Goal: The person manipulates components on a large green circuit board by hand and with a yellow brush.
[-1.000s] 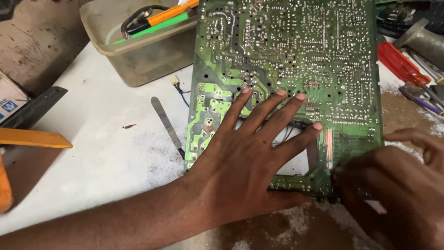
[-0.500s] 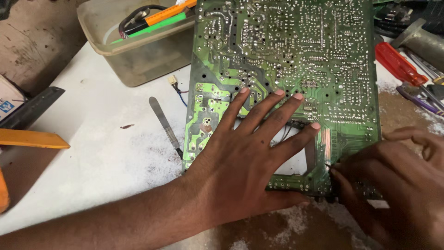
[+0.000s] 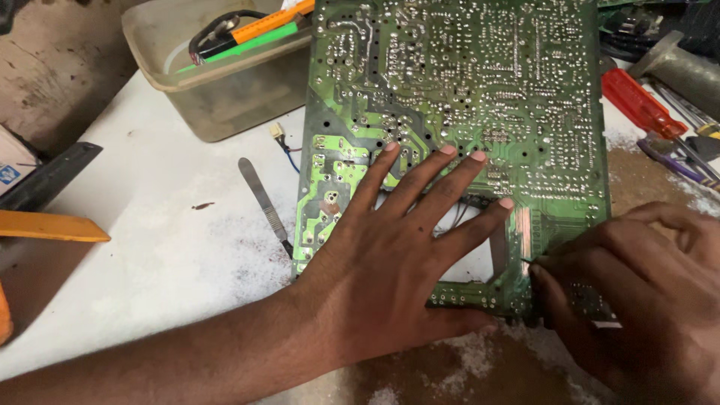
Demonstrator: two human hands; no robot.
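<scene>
With the left hand [image 3: 390, 277] spread flat on the green circuit board [image 3: 465, 112] lying solder-side up on the desk [image 3: 150, 247], the right hand [image 3: 637, 292] pinched its near edge; uneven pressure risked flexing it and cracking joints.

- Circuit board [image 3: 465, 112]: green lacquered laminate, slightly glossy, studded with dull silver solder points.
- Table [image 3: 150, 247]: white, matt, scuffed and dusty.
- Tub [image 3: 225, 90]: cloudy translucent plastic.
- Screwdriver [image 3: 641, 101]: glossy red plastic handle.
- Tweezers [image 3: 262, 199]: bare grey metal.
</scene>
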